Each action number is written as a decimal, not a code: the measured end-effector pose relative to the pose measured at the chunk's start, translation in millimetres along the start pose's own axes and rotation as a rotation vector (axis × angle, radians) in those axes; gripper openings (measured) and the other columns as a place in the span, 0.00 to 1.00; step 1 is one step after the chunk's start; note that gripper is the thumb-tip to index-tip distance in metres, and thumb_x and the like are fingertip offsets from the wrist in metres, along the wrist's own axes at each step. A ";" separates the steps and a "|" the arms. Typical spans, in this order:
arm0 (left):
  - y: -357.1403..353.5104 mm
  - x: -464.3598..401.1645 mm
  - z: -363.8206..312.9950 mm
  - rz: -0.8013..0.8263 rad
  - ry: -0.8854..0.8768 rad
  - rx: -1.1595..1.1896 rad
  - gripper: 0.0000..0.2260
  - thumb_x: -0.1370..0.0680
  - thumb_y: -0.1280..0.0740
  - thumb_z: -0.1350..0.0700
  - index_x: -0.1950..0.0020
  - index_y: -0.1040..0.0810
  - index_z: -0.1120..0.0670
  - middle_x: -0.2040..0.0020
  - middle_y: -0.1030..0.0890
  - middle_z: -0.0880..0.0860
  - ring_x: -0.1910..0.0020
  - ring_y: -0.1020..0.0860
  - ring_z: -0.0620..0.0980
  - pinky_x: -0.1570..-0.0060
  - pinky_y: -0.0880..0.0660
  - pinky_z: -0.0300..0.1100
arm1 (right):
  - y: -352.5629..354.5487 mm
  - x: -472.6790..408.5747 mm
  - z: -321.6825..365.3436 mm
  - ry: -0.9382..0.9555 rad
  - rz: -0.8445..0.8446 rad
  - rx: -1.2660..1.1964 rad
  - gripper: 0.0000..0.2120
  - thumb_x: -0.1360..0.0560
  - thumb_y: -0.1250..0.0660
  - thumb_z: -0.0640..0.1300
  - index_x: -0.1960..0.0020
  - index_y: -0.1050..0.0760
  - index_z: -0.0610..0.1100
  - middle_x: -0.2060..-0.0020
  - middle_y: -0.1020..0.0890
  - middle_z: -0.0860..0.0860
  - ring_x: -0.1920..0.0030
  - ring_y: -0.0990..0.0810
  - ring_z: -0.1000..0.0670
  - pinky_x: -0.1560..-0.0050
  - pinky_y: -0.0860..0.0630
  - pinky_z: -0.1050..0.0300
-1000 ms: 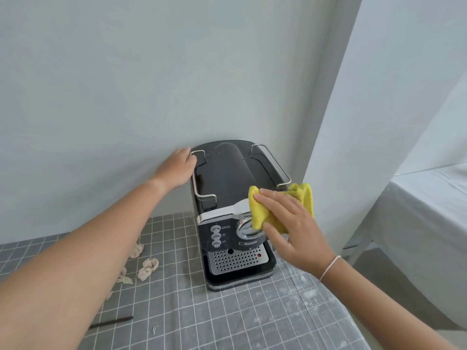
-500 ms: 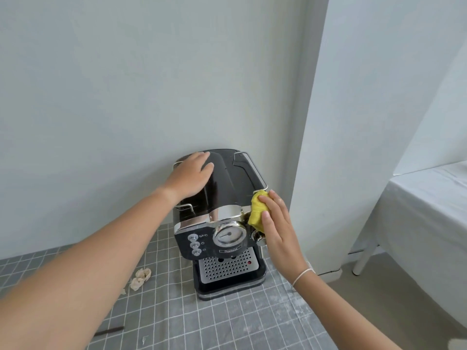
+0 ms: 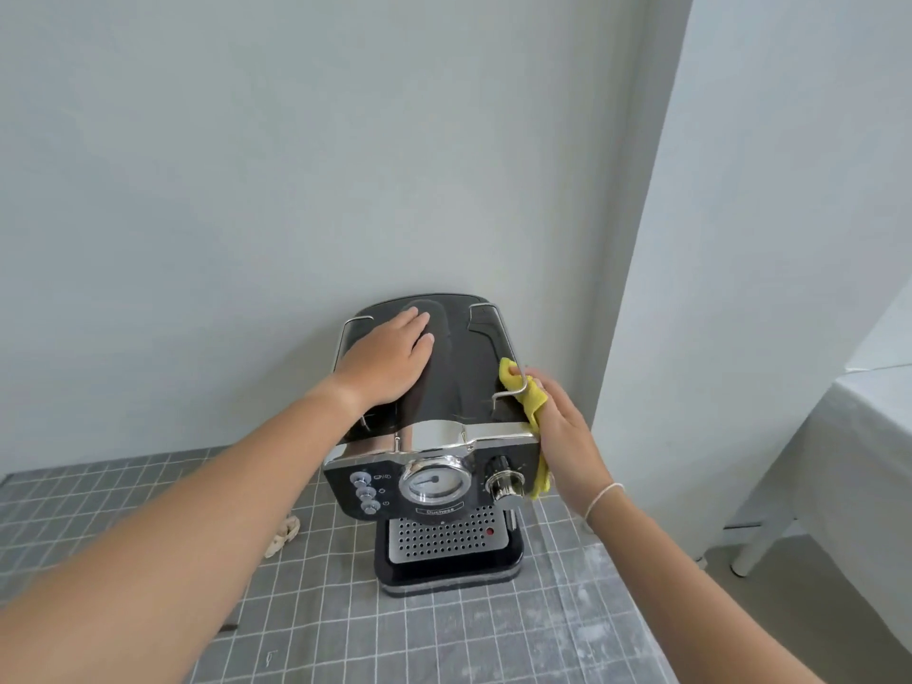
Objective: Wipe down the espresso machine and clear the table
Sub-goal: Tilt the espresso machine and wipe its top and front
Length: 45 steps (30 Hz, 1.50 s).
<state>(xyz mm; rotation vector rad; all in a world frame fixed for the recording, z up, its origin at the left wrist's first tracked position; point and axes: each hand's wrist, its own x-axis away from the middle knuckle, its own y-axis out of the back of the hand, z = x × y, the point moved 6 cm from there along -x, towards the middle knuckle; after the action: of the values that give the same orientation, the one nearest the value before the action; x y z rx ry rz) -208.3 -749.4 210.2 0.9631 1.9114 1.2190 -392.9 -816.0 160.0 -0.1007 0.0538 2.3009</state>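
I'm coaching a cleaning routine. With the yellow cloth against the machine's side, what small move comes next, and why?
Probably slide the yellow cloth down the espresso machine's right side. The right hand presses it high, near the rail, and the left hand lies flat on top, steadying.

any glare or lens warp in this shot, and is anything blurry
Head view: soft, even daylight; bright reflections on the espresso machine's chrome band and gauge glass; wide-angle warp leans the walls and stretches the near forearms; left hand, right hand and yellow cloth look fairly sharp.
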 end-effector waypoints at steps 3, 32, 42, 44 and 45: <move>0.0 0.0 0.4 -0.004 0.003 -0.015 0.21 0.19 0.50 0.51 0.26 0.40 0.54 0.23 0.44 0.50 0.25 0.45 0.47 0.29 0.47 0.41 | 0.7 -39.9 5.4 0.049 0.081 0.095 0.13 0.20 0.44 0.47 0.45 0.22 0.56 0.40 0.23 0.56 0.37 0.27 0.54 0.34 0.33 0.57; 2.5 0.7 0.9 -0.044 0.000 -0.004 0.20 0.20 0.48 0.52 0.27 0.38 0.52 0.24 0.41 0.48 0.26 0.43 0.44 0.31 0.45 0.40 | 0.6 -6.5 -7.6 0.157 0.338 0.052 0.15 0.20 0.46 0.48 0.48 0.21 0.58 0.30 0.43 0.70 0.35 0.44 0.76 0.45 0.43 0.84; 0.1 1.5 0.4 -0.042 0.008 0.032 0.20 0.20 0.48 0.52 0.28 0.38 0.50 0.25 0.41 0.47 0.26 0.44 0.42 0.31 0.46 0.38 | -13.6 -106.5 -5.5 0.068 0.205 0.038 0.13 0.20 0.45 0.48 0.41 0.25 0.53 0.41 0.24 0.62 0.41 0.29 0.66 0.41 0.37 0.76; -1.1 5.9 -3.3 -0.038 -0.002 0.031 0.20 0.20 0.48 0.52 0.28 0.38 0.50 0.25 0.41 0.47 0.26 0.44 0.42 0.31 0.46 0.38 | -12.1 -124.1 -8.7 0.061 0.178 0.004 0.12 0.21 0.43 0.51 0.41 0.25 0.55 0.43 0.24 0.63 0.40 0.28 0.62 0.40 0.36 0.73; -2.0 7.9 -4.6 -0.033 -0.010 0.031 0.20 0.20 0.48 0.52 0.28 0.38 0.51 0.25 0.40 0.47 0.26 0.44 0.42 0.31 0.46 0.37 | -11.7 -132.0 -10.4 0.058 0.162 -0.014 0.12 0.22 0.42 0.51 0.41 0.25 0.55 0.43 0.24 0.62 0.39 0.28 0.59 0.39 0.35 0.70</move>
<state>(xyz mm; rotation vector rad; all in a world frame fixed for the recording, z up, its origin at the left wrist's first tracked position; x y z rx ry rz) -216.6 -745.3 208.8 0.9486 1.9354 1.1669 -295.7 -906.7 161.4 -0.1758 0.0787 2.4603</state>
